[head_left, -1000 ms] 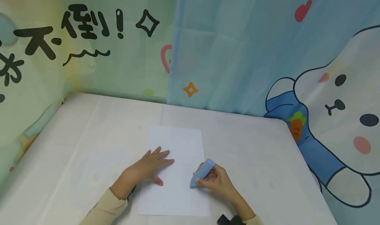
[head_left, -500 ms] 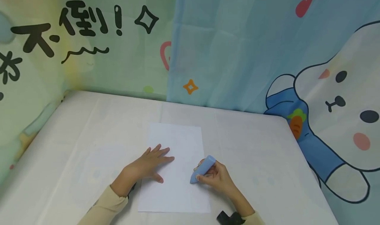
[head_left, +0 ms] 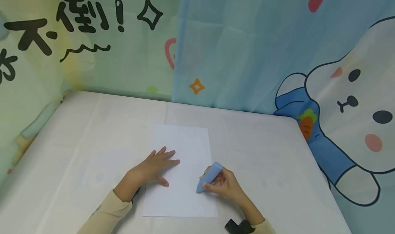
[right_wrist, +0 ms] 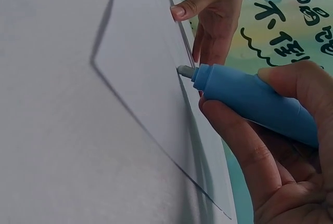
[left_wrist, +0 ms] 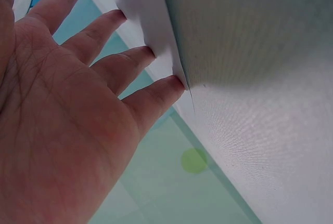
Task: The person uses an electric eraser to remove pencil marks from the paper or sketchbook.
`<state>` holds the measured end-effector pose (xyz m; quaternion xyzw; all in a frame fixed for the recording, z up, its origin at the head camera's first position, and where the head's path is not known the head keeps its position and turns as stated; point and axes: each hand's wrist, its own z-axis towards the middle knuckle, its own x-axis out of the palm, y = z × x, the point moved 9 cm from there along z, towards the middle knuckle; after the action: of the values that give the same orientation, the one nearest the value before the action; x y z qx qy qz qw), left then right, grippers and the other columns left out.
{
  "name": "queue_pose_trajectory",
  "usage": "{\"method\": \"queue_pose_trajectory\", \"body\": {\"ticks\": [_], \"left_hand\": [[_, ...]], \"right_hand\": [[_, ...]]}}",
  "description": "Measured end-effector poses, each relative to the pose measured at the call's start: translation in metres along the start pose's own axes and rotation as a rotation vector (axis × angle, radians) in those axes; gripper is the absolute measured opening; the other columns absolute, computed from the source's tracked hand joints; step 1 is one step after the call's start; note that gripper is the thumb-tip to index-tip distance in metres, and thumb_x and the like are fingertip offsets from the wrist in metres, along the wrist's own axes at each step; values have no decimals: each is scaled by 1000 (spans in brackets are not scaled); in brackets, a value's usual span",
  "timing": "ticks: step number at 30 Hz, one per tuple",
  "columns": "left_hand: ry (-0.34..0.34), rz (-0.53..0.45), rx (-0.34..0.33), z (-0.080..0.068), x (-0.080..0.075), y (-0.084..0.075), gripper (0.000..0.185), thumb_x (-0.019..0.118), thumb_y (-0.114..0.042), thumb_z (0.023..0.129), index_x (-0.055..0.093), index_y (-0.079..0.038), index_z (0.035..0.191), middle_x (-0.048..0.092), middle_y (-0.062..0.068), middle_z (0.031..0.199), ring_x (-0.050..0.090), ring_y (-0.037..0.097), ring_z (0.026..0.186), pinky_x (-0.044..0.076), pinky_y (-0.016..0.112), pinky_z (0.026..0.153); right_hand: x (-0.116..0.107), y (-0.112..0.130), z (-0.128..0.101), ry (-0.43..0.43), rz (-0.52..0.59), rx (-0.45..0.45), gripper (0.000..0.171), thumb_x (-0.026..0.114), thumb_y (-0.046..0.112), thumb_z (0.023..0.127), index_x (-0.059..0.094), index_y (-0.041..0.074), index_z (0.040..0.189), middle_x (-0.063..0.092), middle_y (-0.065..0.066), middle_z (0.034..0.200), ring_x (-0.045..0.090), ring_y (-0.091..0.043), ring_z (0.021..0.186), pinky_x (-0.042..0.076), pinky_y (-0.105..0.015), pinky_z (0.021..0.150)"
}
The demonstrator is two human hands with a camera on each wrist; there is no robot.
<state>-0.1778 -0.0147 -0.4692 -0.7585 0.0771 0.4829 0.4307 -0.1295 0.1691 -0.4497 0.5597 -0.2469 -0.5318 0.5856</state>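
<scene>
A sheet of white paper [head_left: 182, 199] lies flat on the white-covered table. On its left side rests my left hand [head_left: 151, 170], fingers spread and fairly straight; the left wrist view shows its fingertips [left_wrist: 174, 81] touching the paper's edge area. My right hand [head_left: 227, 186] pinches a thick blue marker [head_left: 210, 177] between thumb and fingers at the sheet's right side. Seen from the right wrist, the marker [right_wrist: 250, 96] is uncapped, tilted, with its grey tip down at the paper [right_wrist: 145, 73]. I cannot tell whether the tip touches. No mark on the sheet can be made out.
White cloth [head_left: 102, 141] covers the table around the paper. Behind stand printed curtains [head_left: 234, 49], with a large cartoon animal [head_left: 355, 100] at the right. A black strap or device [head_left: 239, 227] sits by the right wrist.
The head view has shifted slightly, so the whole scene sits a little higher. Both hands, the marker and the paper stay nearly in place relative to one another.
</scene>
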Motion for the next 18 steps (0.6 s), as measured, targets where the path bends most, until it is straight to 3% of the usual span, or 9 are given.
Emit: {"method": "queue_pose_trajectory", "body": {"ticks": [11, 18], "left_hand": [[-8, 3, 9, -2, 0, 1, 77, 83, -21, 73, 51, -7, 141, 32, 20, 155, 16, 46, 145, 13, 63, 115], [-13, 3, 22, -1, 0, 0, 77, 83, -22, 73, 51, -7, 141, 32, 20, 155, 17, 46, 145, 14, 64, 115]], "right_hand": [[4, -3, -11, 12, 37, 63, 31, 70, -14, 77, 54, -16, 104, 61, -33, 96, 69, -6, 85, 60, -29, 64], [3, -2, -11, -2, 32, 33, 32, 70, -14, 78, 54, -16, 105, 63, -34, 94, 70, -6, 88, 60, -30, 67]]}}
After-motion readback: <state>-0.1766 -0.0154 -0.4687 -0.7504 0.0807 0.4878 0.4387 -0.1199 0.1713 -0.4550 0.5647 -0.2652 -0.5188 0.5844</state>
